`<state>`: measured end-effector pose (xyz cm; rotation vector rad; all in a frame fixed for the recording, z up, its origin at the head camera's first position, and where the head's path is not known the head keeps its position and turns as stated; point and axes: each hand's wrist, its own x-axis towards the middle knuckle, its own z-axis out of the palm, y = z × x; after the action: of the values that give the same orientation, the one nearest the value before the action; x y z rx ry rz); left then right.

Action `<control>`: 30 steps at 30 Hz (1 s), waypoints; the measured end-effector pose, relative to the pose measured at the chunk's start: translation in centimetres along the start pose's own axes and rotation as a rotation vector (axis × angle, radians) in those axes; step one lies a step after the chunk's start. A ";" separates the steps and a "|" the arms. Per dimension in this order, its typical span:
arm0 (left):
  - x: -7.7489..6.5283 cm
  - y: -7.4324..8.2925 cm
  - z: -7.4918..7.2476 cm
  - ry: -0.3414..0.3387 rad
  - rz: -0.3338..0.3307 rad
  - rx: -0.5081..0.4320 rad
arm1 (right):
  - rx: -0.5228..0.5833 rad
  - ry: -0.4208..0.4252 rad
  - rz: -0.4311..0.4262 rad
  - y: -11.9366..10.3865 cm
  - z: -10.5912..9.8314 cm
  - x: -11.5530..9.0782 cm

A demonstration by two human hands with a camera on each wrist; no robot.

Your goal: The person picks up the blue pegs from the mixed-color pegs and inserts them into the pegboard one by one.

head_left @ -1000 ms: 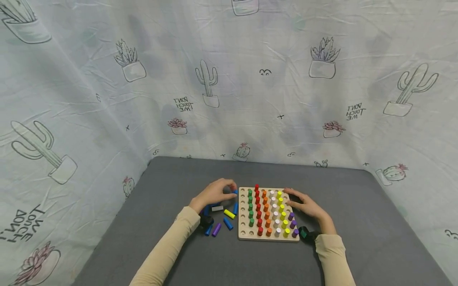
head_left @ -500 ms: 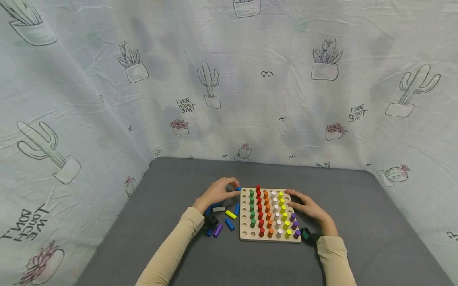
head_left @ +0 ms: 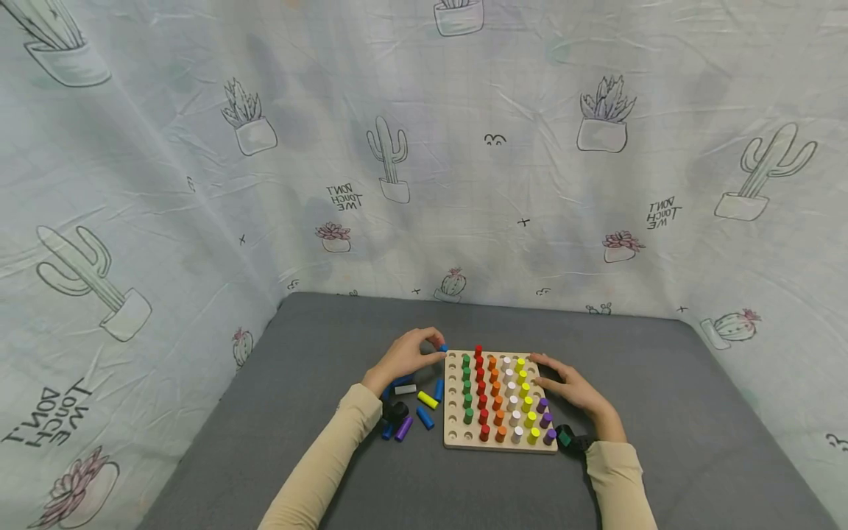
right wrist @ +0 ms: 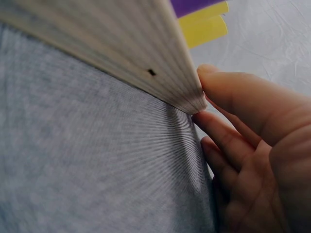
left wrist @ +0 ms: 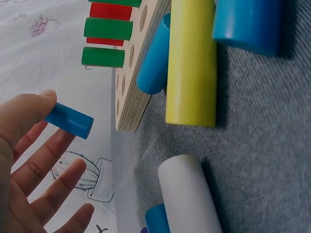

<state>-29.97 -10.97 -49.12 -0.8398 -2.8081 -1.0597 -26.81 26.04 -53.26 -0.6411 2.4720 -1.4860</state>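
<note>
My left hand (head_left: 405,355) pinches a blue peg (left wrist: 70,120) between thumb and forefinger, its other fingers spread loosely. In the head view, that peg is at the far left corner of a wooden pegboard (head_left: 500,448). Standing in the board are columns of green (head_left: 467,389), red (head_left: 481,388), orange (head_left: 496,389), white (head_left: 512,403) and yellow pegs (head_left: 527,404), plus a short purple row (head_left: 546,420). Bare holes run down its left side. My right hand (head_left: 573,386) touches the far right corner and edge of the board with its fingertips and thumb.
Loose pegs lie on the grey tabletop (head_left: 503,493) left of the board: a yellow peg (head_left: 427,399), a white peg (head_left: 405,389), a purple peg (head_left: 403,429) and several blue ones (head_left: 425,418). A printed curtain (head_left: 450,184) hangs behind the table.
My left hand has moved a little right with the blue peg, from beside the board to its far left corner. My right hand stays at the board's edge.
</note>
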 end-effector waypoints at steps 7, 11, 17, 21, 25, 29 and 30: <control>0.4 -0.2 0.5 0.016 0.001 -0.031 | 0.006 -0.001 0.000 0.1 0.0 0.0; 0.6 -0.2 0.5 0.012 0.004 -0.060 | 0.012 0.001 0.005 0.2 0.1 0.0; 0.9 -0.3 0.7 0.018 0.008 -0.067 | 0.010 0.009 0.011 0.2 0.2 -0.1; 1.0 -0.4 0.9 0.018 -0.007 -0.078 | 0.013 0.009 0.019 0.2 0.3 -0.2; 1.3 -0.4 1.1 0.019 -0.011 -0.091 | 0.013 0.013 0.029 0.1 0.4 -0.2; 1.6 -0.4 1.2 0.020 -0.010 -0.103 | 0.011 0.018 0.024 0.0 0.3 -0.2; 1.7 -0.4 1.3 0.019 -0.013 -0.110 | 0.012 0.018 0.023 0.0 0.3 -0.2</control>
<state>-31.38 -9.60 -49.96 -0.8168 -2.7660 -1.2266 -26.55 25.86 -53.47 -0.5982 2.4735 -1.5036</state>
